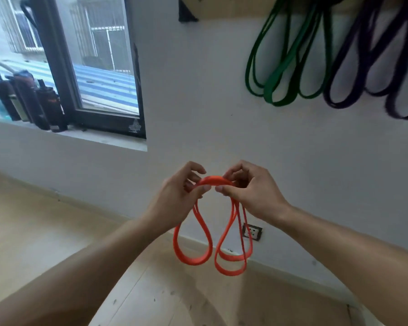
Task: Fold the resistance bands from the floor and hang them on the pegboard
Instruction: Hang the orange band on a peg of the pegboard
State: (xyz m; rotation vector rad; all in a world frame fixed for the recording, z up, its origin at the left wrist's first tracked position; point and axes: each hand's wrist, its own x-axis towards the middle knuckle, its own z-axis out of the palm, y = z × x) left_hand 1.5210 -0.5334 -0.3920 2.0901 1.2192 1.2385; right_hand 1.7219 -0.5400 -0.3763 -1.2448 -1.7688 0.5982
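An orange resistance band (214,180) is folded into hanging loops in front of me, at about waist height before the white wall. My left hand (178,191) pinches its top on the left side. My right hand (250,189) pinches the same top fold on the right, fingertips almost touching the left hand's. Two bunches of loops dangle below the hands. High on the wall, the wooden pegboard (236,10) shows only its lower edge. Green bands (280,67) and dark purple bands (372,74) hang from it.
A window (97,62) with a dark frame is on the left, with several dark bottles (33,102) on its sill. A wall socket (252,231) sits low on the wall behind the orange loops. Pale wooden floor (45,231) lies below.
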